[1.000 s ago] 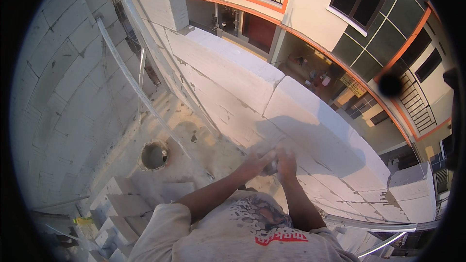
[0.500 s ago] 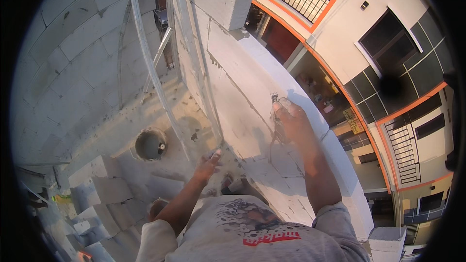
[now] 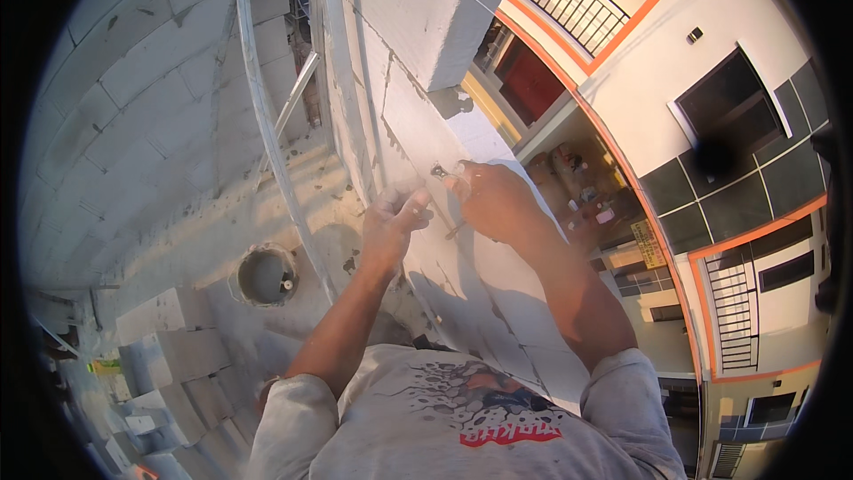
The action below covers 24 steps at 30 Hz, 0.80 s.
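My right hand [image 3: 498,200] is closed round a small metal-tipped tool [image 3: 438,172], whose dark tip points toward my left hand; its exact kind is hidden by the fingers. A thin brownish strip or cord [image 3: 455,231] shows below that hand. Close by, my left hand [image 3: 397,218] is raised with its fingers curled and the thumb pressed toward them; anything between them is too small to make out. Both hands are over the pale block wall [image 3: 471,276], a short gap apart. A large white block [image 3: 444,18] stands on top of the wall beyond them.
A round bucket [image 3: 265,276] of grey mix stands on the floor to the left. Nearer are stacked pale blocks [image 3: 182,351]. A long metal pole [image 3: 271,138] leans on the left side. Past the wall's right edge is a drop facing a building [image 3: 635,80].
My right hand has moved left along the wall with the tool, its tip now turned left. My left hand has risen from low by the floor to beside it. The view has shifted slightly.
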{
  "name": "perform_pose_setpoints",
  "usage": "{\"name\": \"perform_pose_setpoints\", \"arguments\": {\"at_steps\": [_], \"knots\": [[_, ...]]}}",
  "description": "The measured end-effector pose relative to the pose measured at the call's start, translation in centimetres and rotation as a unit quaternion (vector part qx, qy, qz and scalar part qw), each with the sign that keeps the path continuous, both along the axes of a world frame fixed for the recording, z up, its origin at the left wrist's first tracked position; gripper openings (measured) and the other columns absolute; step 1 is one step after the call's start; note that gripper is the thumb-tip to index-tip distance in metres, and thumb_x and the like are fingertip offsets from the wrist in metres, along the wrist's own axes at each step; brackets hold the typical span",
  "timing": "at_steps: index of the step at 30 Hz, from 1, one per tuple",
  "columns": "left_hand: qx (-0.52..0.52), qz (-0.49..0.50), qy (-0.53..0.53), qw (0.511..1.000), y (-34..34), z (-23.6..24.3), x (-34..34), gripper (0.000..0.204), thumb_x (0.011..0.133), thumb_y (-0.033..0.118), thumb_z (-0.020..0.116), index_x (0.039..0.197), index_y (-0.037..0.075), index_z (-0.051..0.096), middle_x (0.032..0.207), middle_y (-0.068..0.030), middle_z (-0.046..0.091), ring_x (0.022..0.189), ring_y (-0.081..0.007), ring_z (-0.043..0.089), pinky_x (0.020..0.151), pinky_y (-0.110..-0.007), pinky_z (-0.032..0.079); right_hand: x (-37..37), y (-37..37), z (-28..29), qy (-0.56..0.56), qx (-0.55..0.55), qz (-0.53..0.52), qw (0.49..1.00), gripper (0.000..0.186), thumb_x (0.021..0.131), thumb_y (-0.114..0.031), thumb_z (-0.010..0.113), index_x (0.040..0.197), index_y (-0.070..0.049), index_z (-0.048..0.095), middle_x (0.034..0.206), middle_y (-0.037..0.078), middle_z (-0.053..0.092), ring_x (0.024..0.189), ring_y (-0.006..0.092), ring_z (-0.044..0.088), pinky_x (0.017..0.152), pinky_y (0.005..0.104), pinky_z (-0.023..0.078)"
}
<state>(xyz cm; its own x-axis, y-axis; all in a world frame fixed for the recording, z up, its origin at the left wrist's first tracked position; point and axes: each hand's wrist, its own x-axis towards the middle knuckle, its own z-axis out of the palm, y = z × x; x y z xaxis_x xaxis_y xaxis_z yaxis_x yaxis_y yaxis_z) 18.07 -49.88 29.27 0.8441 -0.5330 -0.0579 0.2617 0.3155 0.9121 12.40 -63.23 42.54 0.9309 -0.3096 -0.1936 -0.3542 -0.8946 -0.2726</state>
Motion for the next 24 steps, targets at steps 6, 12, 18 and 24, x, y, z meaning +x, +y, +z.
{"name": "perform_pose_setpoints", "arguments": {"at_steps": [6, 12, 18, 24], "knots": [[0.006, -0.125, -0.004, 0.992, -3.6, 1.6, 5.3, 0.025, 0.088, 0.019, 0.070, 0.104, 0.001, 0.063, 0.087, -0.0053, 0.068, 0.074, -0.0126, 0.065, 0.070, -0.027, 0.054, 1.6, -1.3, -0.7, -0.032, -0.042, -0.030, 0.998, 0.019, 0.091, -0.017, 0.050, 0.095, -0.003, 0.064, 0.077, 0.019, 0.067, 0.075, 0.0356, 0.067, 0.065, 0.0453, 0.051], [-0.084, -0.228, 0.102, 0.965, -3.3, 1.6, 8.3, 0.018, 0.088, 0.011, 0.067, 0.102, 0.000, 0.064, 0.090, -0.0077, 0.069, 0.073, -0.0133, 0.066, 0.067, -0.026, 0.054, 3.3, -0.4, -0.5, 0.003, -0.062, -0.048, 0.997, 0.022, 0.092, -0.019, 0.051, 0.094, 0.000, 0.062, 0.078, 0.019, 0.067, 0.075, 0.0352, 0.067, 0.066, 0.0454, 0.051], [-0.038, -0.290, 0.068, 0.954, -2.8, 0.8, 11.2, 0.022, 0.091, 0.013, 0.066, 0.105, -0.003, 0.063, 0.086, -0.0062, 0.067, 0.073, -0.0126, 0.066, 0.067, -0.025, 0.055, 4.4, 0.5, -2.7, 0.041, 0.000, -0.071, 0.997, 0.035, 0.093, -0.028, 0.052, 0.107, 0.004, 0.059, 0.087, 0.023, 0.065, 0.088, 0.0389, 0.064, 0.075, 0.0446, 0.050], [0.018, -0.267, 0.066, 0.961, -4.4, -1.1, 14.1, 0.026, 0.091, 0.017, 0.066, 0.106, -0.005, 0.064, 0.085, -0.0055, 0.067, 0.073, -0.0109, 0.065, 0.067, -0.023, 0.052, 2.4, 0.8, -3.7, 0.025, 0.168, -0.218, 0.961, 0.052, 0.087, -0.039, 0.060, 0.112, 0.006, 0.056, 0.100, 0.026, 0.062, 0.097, 0.0384, 0.061, 0.082, 0.0414, 0.047]]}}
